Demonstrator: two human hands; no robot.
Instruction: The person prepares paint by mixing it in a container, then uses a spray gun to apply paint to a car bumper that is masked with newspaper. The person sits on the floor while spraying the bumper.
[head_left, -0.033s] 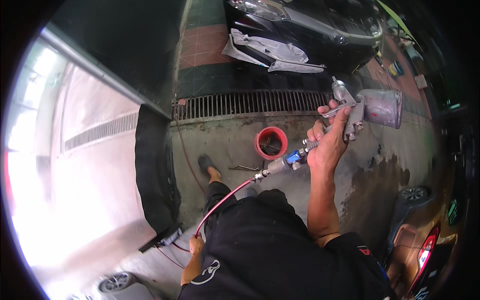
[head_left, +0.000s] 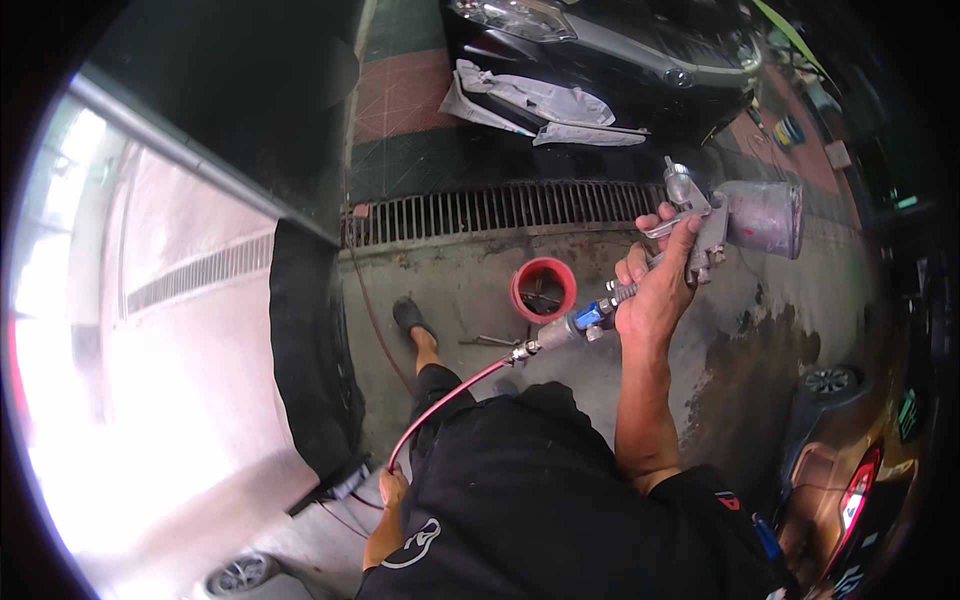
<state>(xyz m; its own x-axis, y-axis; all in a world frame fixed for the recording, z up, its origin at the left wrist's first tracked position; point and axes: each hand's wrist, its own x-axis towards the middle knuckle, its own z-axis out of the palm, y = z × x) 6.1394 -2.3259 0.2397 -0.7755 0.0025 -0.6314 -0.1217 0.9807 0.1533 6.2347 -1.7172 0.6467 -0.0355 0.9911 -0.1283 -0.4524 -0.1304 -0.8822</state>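
My right hand is raised at the right of the view, its fingers wrapped round the handle and trigger of a spray gun. A grey, paint-stained cup sits on the gun, pointing right. Below the handle, a fitting with a blue band joins the gun to a pink air hose. The hose curves down to the left, where my left hand is closed around it at my side. Part of the left hand's fingers is hidden.
A red bucket with things inside stands on the concrete ahead, near a floor grate. Beyond is a dark car with paper-masked trim before it. A black sheet hangs at left; an orange-brown car is at right.
The view has shifted very slightly. Both hands keep their hold on the spray gun and the hose.
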